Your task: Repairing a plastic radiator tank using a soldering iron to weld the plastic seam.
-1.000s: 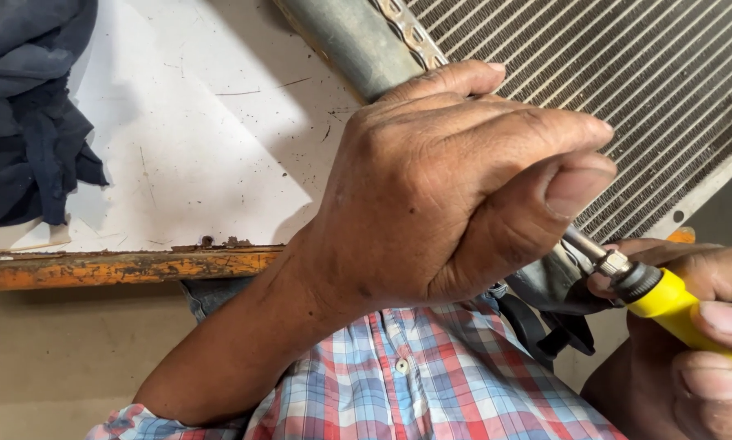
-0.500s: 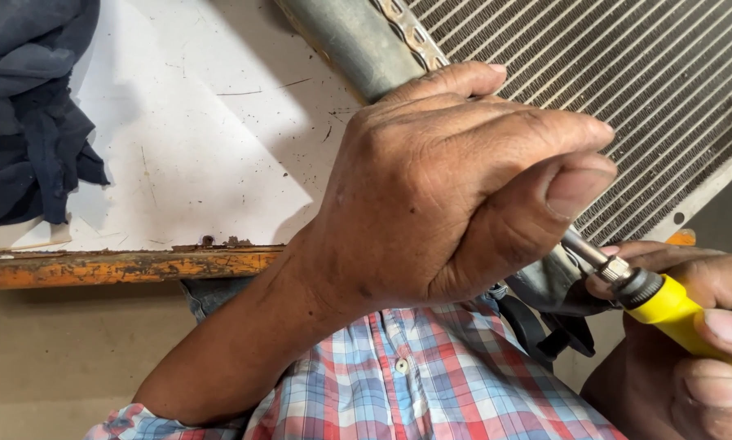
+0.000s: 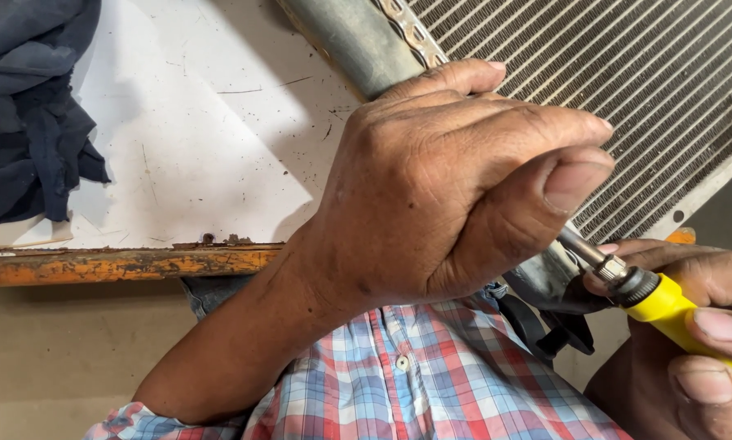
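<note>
My left hand [image 3: 456, 187] is clamped over the corner of a finned metal radiator [image 3: 627, 90], fingers wrapped round its grey side tube [image 3: 350, 41]. My right hand [image 3: 692, 326], at the lower right, grips a screwdriver with a yellow handle [image 3: 676, 314]. The screwdriver's metal shaft [image 3: 582, 248] points up and left and vanishes under my left thumb. The tip and whatever it touches are hidden behind my left hand.
The radiator rests on a white worktop [image 3: 195, 138] with a rusty orange front edge [image 3: 113, 262]. A dark blue cloth [image 3: 24, 114] lies bunched at the left. My plaid shirt [image 3: 415, 375] fills the lower middle. A black part [image 3: 545, 326] hangs below the radiator corner.
</note>
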